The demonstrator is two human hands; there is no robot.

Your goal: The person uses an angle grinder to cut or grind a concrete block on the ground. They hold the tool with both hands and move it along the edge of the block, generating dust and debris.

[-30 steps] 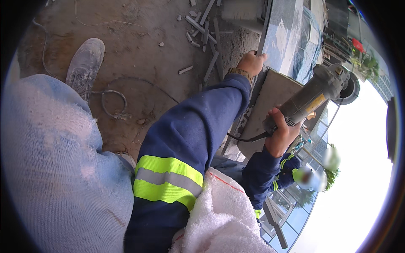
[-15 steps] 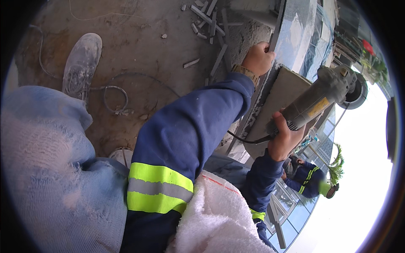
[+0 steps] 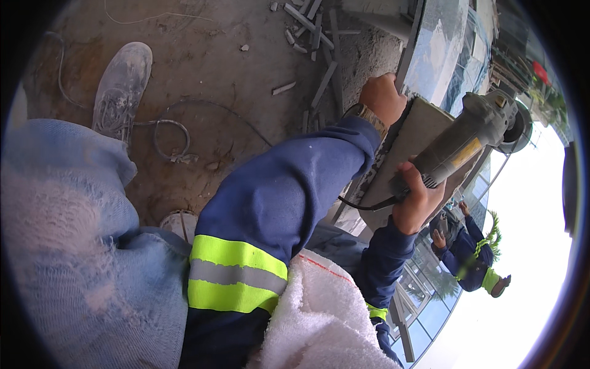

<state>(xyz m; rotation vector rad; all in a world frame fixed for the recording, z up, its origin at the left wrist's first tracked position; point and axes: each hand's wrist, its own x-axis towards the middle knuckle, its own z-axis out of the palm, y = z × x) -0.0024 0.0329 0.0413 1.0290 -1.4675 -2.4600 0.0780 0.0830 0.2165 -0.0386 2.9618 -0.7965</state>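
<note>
Seeing the right hand (image 3: 421, 206) wrapped round the back end of the power grinder (image 3: 452, 147), fingers closed on its body; the tool is held up to the right of the left hand (image 3: 382, 99), its wheel end (image 3: 523, 132) pointing outward past the slab (image 3: 424, 126). Left hand is curled at the edge of the ledge (image 3: 435, 55); I can't tell whether it pinches anything. To do this well, I'd keep the rear grip firm, the wheel well away from the left hand and left sleeve (image 3: 295, 172), the power cord (image 3: 372, 208) trailing behind, and the loose towel (image 3: 319, 313) tucked back. Second hand on the grinder would probably steady it best. Hard to make out: wheel face, switch, whether it's spinning. Left fingertips are hidden; co-worker (image 3: 473, 258) is small and bent by the lens.
</note>
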